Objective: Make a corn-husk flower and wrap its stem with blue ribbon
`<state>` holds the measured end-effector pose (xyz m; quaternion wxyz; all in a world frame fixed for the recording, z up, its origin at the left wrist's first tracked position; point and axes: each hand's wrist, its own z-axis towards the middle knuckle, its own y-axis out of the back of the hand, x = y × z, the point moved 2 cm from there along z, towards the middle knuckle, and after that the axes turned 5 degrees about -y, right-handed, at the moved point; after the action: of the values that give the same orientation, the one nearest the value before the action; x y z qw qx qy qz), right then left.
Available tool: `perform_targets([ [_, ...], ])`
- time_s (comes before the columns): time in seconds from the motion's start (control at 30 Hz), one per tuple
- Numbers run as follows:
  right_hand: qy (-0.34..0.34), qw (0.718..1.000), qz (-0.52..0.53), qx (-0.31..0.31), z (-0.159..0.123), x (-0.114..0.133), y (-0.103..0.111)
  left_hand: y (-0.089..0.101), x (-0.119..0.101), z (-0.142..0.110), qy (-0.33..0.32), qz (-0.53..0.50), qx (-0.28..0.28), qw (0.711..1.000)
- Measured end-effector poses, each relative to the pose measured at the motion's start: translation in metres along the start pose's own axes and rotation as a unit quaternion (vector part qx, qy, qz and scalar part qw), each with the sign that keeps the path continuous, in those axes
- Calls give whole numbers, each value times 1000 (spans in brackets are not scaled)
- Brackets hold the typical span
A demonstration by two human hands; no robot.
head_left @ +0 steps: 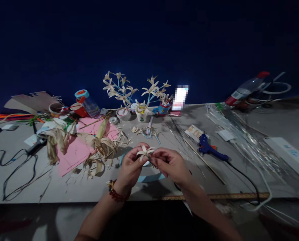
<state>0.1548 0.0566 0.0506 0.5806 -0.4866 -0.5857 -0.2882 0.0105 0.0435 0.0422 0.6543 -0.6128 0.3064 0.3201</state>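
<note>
A pale handmade flower (144, 152) with narrow pointed petals is held between both hands, above the front middle of the table. My left hand (131, 167) pinches it from the left, thumb and fingers closed near the petals. My right hand (171, 164) is closed at the flower's base from the right; the stem is mostly hidden by the fingers. Beneath the hands lies a roll of light blue tape (152, 177), partly covered. Just beyond are several small finished flower pieces with blue stems (149, 132).
Cups with pale flower branches (123, 114) stand at the back. Dried husks (101, 147) lie on pink paper (73, 155) at left. At right are a blue glue gun (211, 149), thin wires (234, 134), a bottle (247, 88) and a power strip (290, 155).
</note>
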Motion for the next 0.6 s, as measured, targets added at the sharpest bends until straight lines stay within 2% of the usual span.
perform_targets([
  [0.1,21,999,-28,-1,-2,-1,-1,-1,2,-1,5,-10,-4,1000],
  [0.17,59,995,-78,-29,-4,0,-2,-2,4,-1,6,-20,-18,1000],
  [0.27,137,972,-169,-89,-9,4,-4,-3,7,-3,7,-27,-48,998],
  [0.37,186,947,-238,-109,-12,9,-6,-2,7,-5,-9,0,-58,998],
  [0.47,192,943,-257,-91,-13,12,-4,1,3,-7,-48,65,-26,996],
  [0.6,158,971,-173,-42,-10,12,-1,3,-5,-7,-79,127,58,987],
])
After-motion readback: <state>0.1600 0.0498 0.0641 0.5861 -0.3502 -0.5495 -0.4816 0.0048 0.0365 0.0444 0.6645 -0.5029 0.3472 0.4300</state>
